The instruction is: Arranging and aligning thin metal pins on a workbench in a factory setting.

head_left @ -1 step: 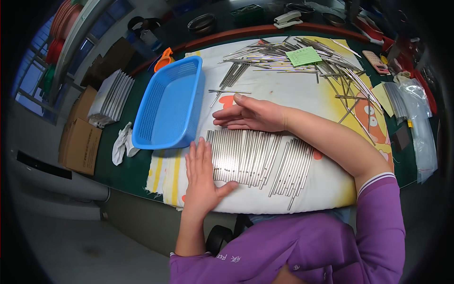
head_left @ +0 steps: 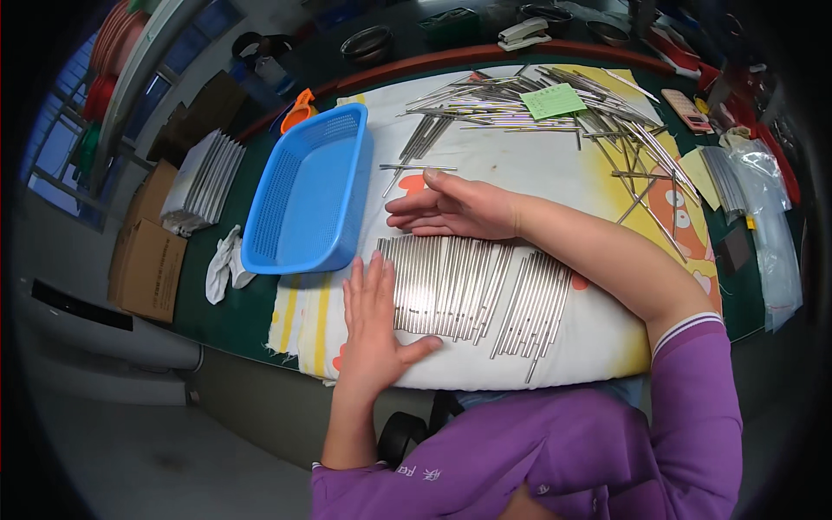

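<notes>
A row of thin silver metal rods (head_left: 425, 286) lies side by side on the white cloth in front of me. My left hand (head_left: 373, 316) is open along the row's left side, fingers pointing away from me and thumb spread by the near ends. Across the far ends stretches my right hand (head_left: 468, 208), open on its edge with straight fingers pointing left; it partly hides the rod tips there. To the right, past a narrow gap, a smaller slanted group of rods (head_left: 533, 303) has uneven near ends. Neither hand is wrapped round a rod.
A blue plastic basket (head_left: 308, 191) stands at the left. Farther back is a jumbled rod pile (head_left: 494, 108) with a green paper note (head_left: 553, 101) on it. White gloves (head_left: 227, 264), a cardboard box (head_left: 147, 269), a calculator (head_left: 685, 111) and plastic bags (head_left: 771, 234) lie around the cloth.
My left hand has shifted slightly right against the row's left side. My right hand has barely moved, and the rods look nearly the same.
</notes>
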`<state>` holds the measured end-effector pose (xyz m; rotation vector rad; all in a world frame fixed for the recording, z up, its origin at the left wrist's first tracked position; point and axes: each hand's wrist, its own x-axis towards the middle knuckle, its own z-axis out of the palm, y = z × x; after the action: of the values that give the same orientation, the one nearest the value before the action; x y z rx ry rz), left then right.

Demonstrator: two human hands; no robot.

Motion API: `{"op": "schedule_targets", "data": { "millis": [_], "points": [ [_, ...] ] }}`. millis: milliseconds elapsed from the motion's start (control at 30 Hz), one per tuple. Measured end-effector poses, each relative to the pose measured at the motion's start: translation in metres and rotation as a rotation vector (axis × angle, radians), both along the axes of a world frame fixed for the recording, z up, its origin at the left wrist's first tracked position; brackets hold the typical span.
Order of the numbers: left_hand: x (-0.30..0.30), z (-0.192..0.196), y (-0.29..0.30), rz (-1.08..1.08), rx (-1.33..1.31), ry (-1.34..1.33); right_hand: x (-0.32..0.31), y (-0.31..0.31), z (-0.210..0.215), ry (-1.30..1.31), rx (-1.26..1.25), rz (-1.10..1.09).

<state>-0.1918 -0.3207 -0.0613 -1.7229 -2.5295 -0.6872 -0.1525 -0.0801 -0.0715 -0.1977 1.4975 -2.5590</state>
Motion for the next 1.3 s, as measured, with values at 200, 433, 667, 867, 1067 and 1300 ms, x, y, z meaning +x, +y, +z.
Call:
{"op": "schedule_targets", "data": {
  "millis": [200, 433, 667, 867, 1067, 1300],
  "points": [
    [0.027, 0.013, 0.026, -0.304, -0.086, -0.001, 0.031, 0.022, 0.016, -0.066, 0.105, -0.132],
    [0.019, 0.002, 0.035, -0.263, -0.103, -0.036, 0.070, 0.028, 0.008, -0.102, 0.050, -0.153],
    [0.022, -0.001, 0.037, -0.191, 0.040, -0.070, 0.037, 0.003, 0.001, -0.003, 0.049, -0.126],
    [0.032, 0.003, 0.023, -0.162, 0.066, -0.045, 0.077, 0.013, 0.031, 0.078, 0.489, -0.240],
    [0.077, 0.015, 0.027, -0.603, 0.033, -0.179, 0.149, 0.033, 0.028, 0.034, 0.564, -0.320],
    [0.080, 0.007, 0.063, -0.742, -0.092, -0.076, 0.132, 0.020, 0.007, 0.001, 0.145, -0.369]
  ]
}}
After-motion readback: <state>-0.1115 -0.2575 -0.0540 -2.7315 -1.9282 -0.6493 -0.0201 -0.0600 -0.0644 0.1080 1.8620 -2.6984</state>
